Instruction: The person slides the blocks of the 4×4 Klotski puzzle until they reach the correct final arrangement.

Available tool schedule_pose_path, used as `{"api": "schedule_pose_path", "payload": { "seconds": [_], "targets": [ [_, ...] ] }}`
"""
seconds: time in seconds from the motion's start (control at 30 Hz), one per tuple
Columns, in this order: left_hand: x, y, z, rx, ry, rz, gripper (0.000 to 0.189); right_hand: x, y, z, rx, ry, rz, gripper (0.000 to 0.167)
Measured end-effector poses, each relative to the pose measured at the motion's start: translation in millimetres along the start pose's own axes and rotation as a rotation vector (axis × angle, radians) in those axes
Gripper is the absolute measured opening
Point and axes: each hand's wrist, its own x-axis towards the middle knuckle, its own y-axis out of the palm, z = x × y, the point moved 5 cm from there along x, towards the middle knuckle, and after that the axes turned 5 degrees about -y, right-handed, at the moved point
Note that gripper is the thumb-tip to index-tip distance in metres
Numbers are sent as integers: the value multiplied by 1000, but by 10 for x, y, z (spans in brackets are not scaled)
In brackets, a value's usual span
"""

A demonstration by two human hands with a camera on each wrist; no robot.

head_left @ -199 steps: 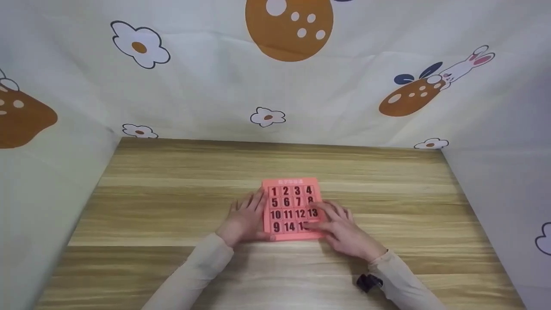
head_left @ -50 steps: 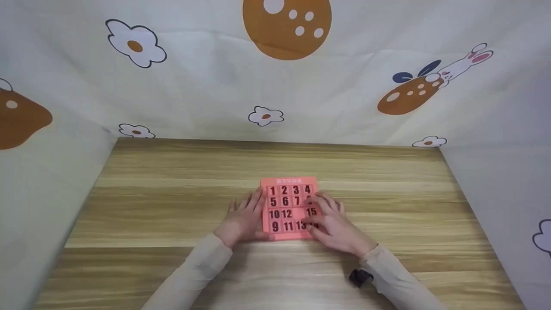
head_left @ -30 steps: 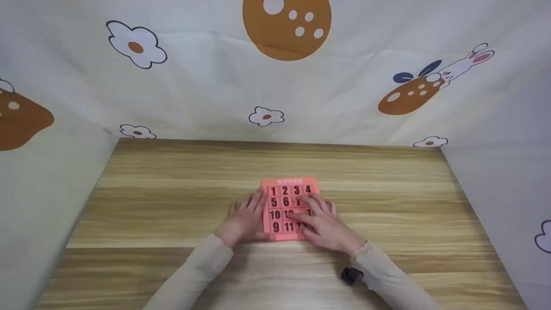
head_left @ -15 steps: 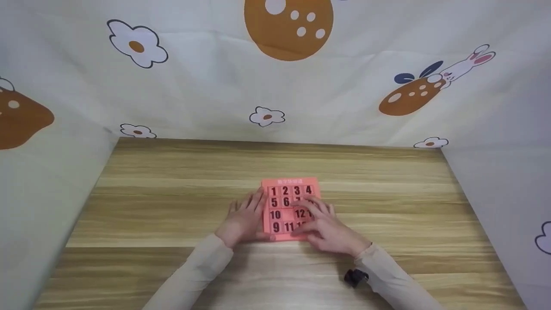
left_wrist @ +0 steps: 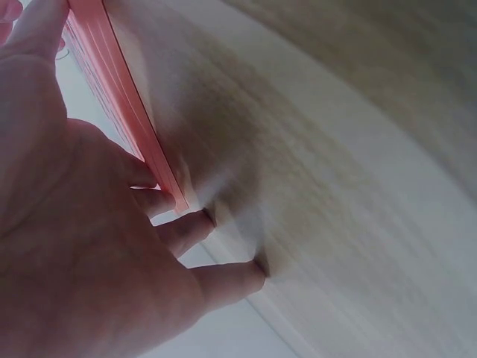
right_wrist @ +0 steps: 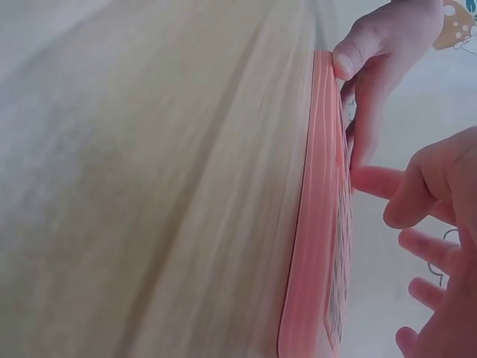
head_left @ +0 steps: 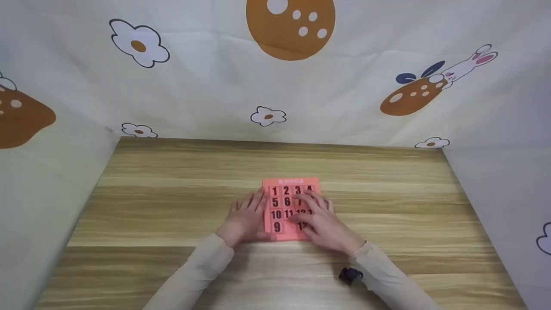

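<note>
A pink sliding number puzzle (head_left: 272, 236) lies flat on the table. Rows starting 1, 5, 10 and 9 show, with a bare slot right of the 9. My left hand (head_left: 243, 221) braces the frame's left side, fingers along that edge and thumb at the near left corner. In the left wrist view, two fingertips (left_wrist: 242, 282) of it rest on the wood. My right hand (head_left: 325, 224) reaches over the puzzle from the right, fingers spread and slightly bent. One fingertip touches around the 11 tile (head_left: 288, 213). Several right-hand tiles are partly hidden under this hand.
The wood-grain table (head_left: 172, 193) extends around the puzzle on all sides. A pale curtain (head_left: 206, 86) with printed flowers, orange shapes and a rabbit encloses the back and sides. A small black object (head_left: 350, 275) sits by the right sleeve (head_left: 387, 275).
The 12 tile has slid right along the third row. After that, the 11 tile moved up beside the 10, shifting the bare slot to the bottom row. My left hand stays put.
</note>
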Motion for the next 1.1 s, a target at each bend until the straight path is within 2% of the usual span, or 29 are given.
{"api": "schedule_pose_path", "payload": {
  "seconds": [0.13, 0.3, 0.4, 0.57, 0.83, 1.1],
  "targets": [
    [0, -4, -4, 0, -8, 11, 114, -19, -51, -36, 11, 12, -35, 31],
    [-5, -18, -7, 5, -15, 15, 114, -85, -138, -109, -33, 64, -123, 19],
    [-5, -25, -4, 9, -10, 10, 114, -123, -141, -145, -43, 88, -146, 17],
    [-2, -23, 3, 14, -5, 10, 115, -129, -90, -126, -15, 41, -95, 21],
    [15, 0, 12, 13, 4, -5, 114, -133, 7, -35, 70, -31, 59, 33],
    [4, 2, 3, 14, 1, 3, 115, -143, -50, -130, 0, 77, -35, 44]
  ]
}}
